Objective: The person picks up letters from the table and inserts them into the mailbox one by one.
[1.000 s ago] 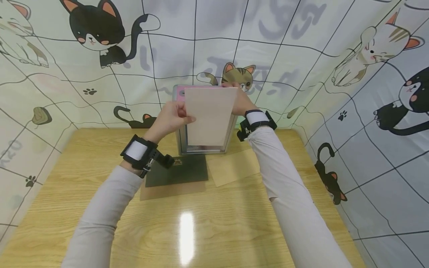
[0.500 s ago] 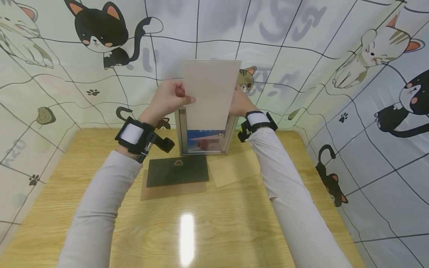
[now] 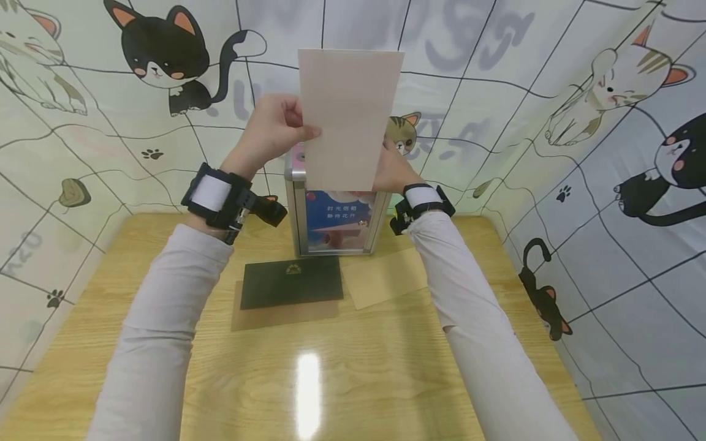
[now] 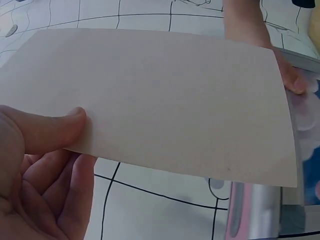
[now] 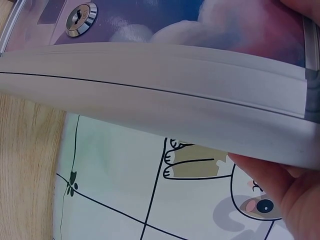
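My left hand pinches the left edge of a plain pale paper rectangle, thumb on the near face. Whether it is a card or an envelope I cannot tell. The paper is held up before the upper part of a metal-framed box, hiding its top. Blue printed artwork covers the box's front, and a key lock shows in the right wrist view. My right hand grips the box at its upper right side; the paper partly hides those fingers. In the left wrist view the paper's far end lies close to the box.
A dark green envelope lies on a brown paper piece in front of the box. Beside them rests a cream paper piece. The wooden table backs onto a cat-printed cloth.
My left hand has risen with the paper, uncovering the lower front of the box and its lettering. The right hand has stayed at the box's side, slightly lower than a second ago.
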Motion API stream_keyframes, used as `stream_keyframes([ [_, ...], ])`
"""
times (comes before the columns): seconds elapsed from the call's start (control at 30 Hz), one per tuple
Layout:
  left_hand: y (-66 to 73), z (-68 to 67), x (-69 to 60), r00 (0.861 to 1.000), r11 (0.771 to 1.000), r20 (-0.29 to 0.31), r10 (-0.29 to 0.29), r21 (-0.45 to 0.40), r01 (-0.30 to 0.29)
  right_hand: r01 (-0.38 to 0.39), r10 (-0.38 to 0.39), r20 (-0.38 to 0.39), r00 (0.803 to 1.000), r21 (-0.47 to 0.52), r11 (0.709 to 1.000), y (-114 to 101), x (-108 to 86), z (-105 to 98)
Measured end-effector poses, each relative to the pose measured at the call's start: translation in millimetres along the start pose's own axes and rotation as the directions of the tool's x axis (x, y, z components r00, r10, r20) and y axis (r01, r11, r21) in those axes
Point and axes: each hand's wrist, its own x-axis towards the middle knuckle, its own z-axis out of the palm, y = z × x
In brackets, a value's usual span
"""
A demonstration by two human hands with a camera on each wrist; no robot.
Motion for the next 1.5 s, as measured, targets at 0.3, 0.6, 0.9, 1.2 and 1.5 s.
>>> stream_keyframes([
  [0.3, 13.2, -14.3, 13.4, 0.996, 0.998, -0.090, 0.011, 0.056, -0.006, -0.241, 0.240, 0.029, 0.970, 0.135, 0.961, -10, -5.2, 0],
  [0.6, 17.3, -18.7, 25.0, 0.987, 0.998, -0.155, 0.040, 0.053, -0.032, -0.228, 0.227, 0.021, 0.974, 0.128, 0.965, -10, -6.7, -3],
  [0.9, 11.5, -15.1, 33.3, 0.986, 0.998, -0.159, 0.058, 0.038, -0.053, -0.230, 0.228, 0.033, 0.973, 0.136, 0.964, -9, -6.3, -3],
  [1.2, 7.4, -13.8, 36.8, 0.990, 0.999, -0.140, 0.022, 0.040, -0.017, -0.235, 0.233, 0.033, 0.972, 0.131, 0.963, -9, -6.2, -4],
  [1.5, 4.1, -6.7, 39.5, 0.993, 1.000, -0.114, 0.020, 0.006, -0.019, -0.248, 0.246, 0.035, 0.969, 0.142, 0.958, -9, -5.0, -2],
])
